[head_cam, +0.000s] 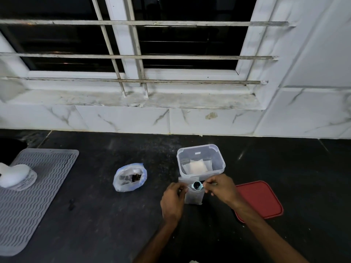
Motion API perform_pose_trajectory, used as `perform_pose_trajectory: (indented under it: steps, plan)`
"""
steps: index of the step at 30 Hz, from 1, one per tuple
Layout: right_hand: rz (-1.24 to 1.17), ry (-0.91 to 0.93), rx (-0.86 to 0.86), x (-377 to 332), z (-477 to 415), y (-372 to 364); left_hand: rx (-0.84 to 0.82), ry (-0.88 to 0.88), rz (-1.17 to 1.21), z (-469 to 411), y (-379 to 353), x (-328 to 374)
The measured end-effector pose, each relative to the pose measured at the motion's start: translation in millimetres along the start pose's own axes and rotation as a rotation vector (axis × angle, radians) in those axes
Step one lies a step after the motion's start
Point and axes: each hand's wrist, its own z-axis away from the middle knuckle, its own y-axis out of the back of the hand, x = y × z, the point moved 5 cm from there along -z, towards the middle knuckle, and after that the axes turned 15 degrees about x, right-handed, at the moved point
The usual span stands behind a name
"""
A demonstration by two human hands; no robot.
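Note:
A small clear zip bag point(193, 196) stands on the dark counter, its top open with a blue rim and dark contents. My left hand point(171, 201) pinches the bag's left top edge. My right hand point(221, 187) pinches the right top edge. Right behind the bag stands an open clear plastic container point(201, 149) holding a white packet point(197, 167). Its red lid point(264, 200) lies flat on the counter to the right of my right hand.
A larger open clear bag point(129, 178) with dark pieces inside sits to the left. A grey ribbed mat point(38, 188) at the far left bears a white object point(14, 177). Tiled wall and a barred window run along the back of the counter.

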Motion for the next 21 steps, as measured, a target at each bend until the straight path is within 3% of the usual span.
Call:
perform_pose_trajectory:
  steps: [4,10,21]
  plan:
    - [0.123,0.126,-0.004,-1.6,4.7,-12.2,-0.016,-0.002,-0.022,3.5,-0.9,2.6]
    - [0.204,0.220,0.139,0.6,13.1,-19.2,-0.030,-0.011,-0.010,5.4,-3.3,-1.4]
    - [0.044,0.168,0.207,6.0,16.6,-18.5,-0.008,-0.015,0.023,3.2,-2.9,-2.0]
